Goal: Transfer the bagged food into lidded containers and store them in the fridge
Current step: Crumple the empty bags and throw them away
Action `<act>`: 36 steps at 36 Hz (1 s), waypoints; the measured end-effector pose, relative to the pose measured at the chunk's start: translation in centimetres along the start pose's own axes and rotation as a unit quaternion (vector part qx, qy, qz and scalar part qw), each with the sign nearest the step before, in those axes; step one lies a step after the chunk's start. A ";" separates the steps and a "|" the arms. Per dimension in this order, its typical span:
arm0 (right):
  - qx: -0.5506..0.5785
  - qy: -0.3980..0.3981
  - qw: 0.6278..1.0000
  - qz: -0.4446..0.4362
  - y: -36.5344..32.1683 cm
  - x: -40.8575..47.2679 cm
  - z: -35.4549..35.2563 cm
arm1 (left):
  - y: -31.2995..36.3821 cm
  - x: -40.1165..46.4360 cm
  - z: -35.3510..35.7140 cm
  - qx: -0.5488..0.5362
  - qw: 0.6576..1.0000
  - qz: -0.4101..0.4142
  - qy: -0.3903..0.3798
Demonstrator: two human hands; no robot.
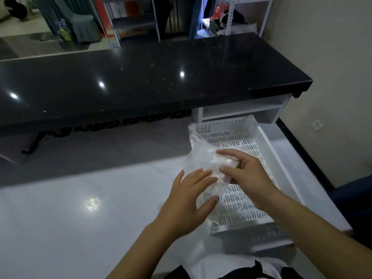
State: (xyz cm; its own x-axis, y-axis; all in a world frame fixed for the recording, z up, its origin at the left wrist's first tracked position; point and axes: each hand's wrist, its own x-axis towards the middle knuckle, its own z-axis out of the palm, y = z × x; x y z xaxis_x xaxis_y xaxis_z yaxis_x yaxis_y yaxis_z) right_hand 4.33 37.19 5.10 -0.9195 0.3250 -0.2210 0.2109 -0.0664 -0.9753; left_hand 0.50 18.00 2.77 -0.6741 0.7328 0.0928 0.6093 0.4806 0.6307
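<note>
Task looks early on. No lidded container or fridge in view, so nothing shows as transferred or stored yet; emptying the bag, lidding and the fridge run are all left, as far as this view goes.

The bag [203,158] is thin clear plastic, crinkly and limp, held up over the near-left corner of the white tray [261,141]. Its top edge stands loose and open-ish; lower part bunches between the hands. Contents are pale and blurred, maybe a small lump of sth translucent, can't tell what.

Right hand [247,178]: grip is pinching the bag, thumb and forefinger curled round the bunched middle. Left hand [187,200]: fingers straight and spread, flat against the bag's near side, thumb stuck out below, more steadying than holding.

Tray is hard white plastic, rectangular, w/ slotted floor and perforated walls, nothing else seen in it. It sits on a pale, smooth, glossy bench [80,218] that throws back a lamp glare. Behind, a raised black counter [141,81], polished stone look w/ fine sparkle flecks, square-edged. Likely step now: working the bag open.
</note>
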 end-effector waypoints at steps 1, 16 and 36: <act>-0.021 0.008 1.000 -0.017 0.2 -0.4 -0.2 | 0.1 0.0 -0.3 -0.008 1.000 0.006 0.021; 0.035 0.134 0.988 0.074 -0.2 -9.2 -3.2 | 4.3 3.1 0.7 0.081 0.969 0.228 -0.045; -0.499 0.317 0.804 -0.060 4.1 -20.3 -18.2 | 18.7 5.8 13.0 -0.088 0.978 0.163 -0.100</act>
State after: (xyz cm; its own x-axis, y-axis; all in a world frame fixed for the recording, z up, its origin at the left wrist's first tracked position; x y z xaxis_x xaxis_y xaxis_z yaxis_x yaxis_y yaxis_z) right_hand 29.90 47.54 5.68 -0.6664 0.7089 0.2311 0.5852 0.6894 -0.4270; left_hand 13.42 37.50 5.14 -0.3498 0.9213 0.1695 0.6844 0.1278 0.7178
